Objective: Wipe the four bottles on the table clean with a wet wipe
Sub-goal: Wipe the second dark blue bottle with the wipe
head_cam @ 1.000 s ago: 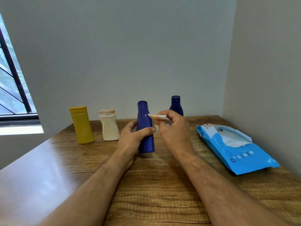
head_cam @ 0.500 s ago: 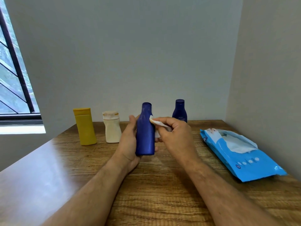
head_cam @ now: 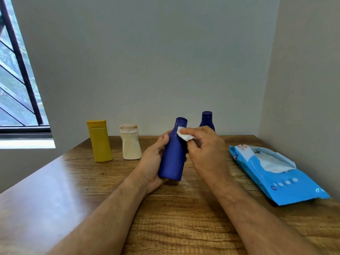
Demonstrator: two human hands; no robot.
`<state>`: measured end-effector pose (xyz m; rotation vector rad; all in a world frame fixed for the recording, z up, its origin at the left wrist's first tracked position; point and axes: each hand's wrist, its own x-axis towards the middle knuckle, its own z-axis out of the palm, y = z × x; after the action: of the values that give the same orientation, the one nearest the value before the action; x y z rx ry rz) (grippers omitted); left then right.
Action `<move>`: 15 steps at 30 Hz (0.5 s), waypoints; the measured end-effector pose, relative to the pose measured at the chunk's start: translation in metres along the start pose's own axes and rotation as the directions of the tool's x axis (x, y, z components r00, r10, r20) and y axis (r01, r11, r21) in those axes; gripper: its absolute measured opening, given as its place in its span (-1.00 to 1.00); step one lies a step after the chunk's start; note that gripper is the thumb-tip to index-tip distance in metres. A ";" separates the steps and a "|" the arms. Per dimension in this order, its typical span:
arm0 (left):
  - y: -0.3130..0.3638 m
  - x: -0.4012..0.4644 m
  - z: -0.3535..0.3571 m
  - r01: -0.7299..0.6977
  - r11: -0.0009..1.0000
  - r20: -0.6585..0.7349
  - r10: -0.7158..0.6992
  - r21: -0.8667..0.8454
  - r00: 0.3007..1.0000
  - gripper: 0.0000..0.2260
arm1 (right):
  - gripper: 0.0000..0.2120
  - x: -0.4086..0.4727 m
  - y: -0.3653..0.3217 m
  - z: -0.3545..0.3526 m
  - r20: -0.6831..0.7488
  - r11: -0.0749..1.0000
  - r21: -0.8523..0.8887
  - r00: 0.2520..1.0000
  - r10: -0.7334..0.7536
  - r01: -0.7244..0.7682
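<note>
The left hand (head_cam: pixel 152 159) holds the blue bottle (head_cam: pixel 173 155) in a closed grip, tilted above the counter (head_cam: pixel 184 218). The right hand (head_cam: pixel 204 150) pinches the wet wipe (head_cam: pixel 184 134) against the bottle's neck. Left of the blue bottle stand a cream bottle (head_cam: pixel 131 144) and a yellow bottle (head_cam: pixel 100 141); behind it, a dark bottle (head_cam: pixel 207 119), partly hidden by the right hand. The wipes pack (head_cam: pixel 276 175) lies to its right. Since half a second ago the wipe sits higher on the neck.

Matt plastic blue bottle (head_cam: pixel 173 159); grained wooden table (head_cam: pixel 184 218).
</note>
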<state>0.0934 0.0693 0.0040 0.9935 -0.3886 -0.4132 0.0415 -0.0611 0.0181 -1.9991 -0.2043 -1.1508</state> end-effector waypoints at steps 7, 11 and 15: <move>0.008 0.010 -0.010 -0.183 0.978 -0.142 0.169 -0.096 0.975 -0.64 | -0.75 -0.005 0.002 0.003 0.391 0.990 -0.121 0.920 -0.017 0.070; 0.011 0.010 -0.015 -0.166 0.979 -0.163 0.146 -0.118 0.976 -0.66 | -0.74 -0.006 0.000 0.005 0.439 0.982 -0.143 0.897 -0.049 0.123; 0.003 0.004 -0.006 -0.104 0.995 -0.023 0.105 0.006 0.994 -0.70 | -0.77 -0.004 0.004 0.004 0.187 0.999 -0.036 0.982 -0.015 0.022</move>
<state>0.1000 0.0733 0.0036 0.9771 -0.4189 -0.3061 0.0439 -0.0605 0.0119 -2.1437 -0.2995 -0.9845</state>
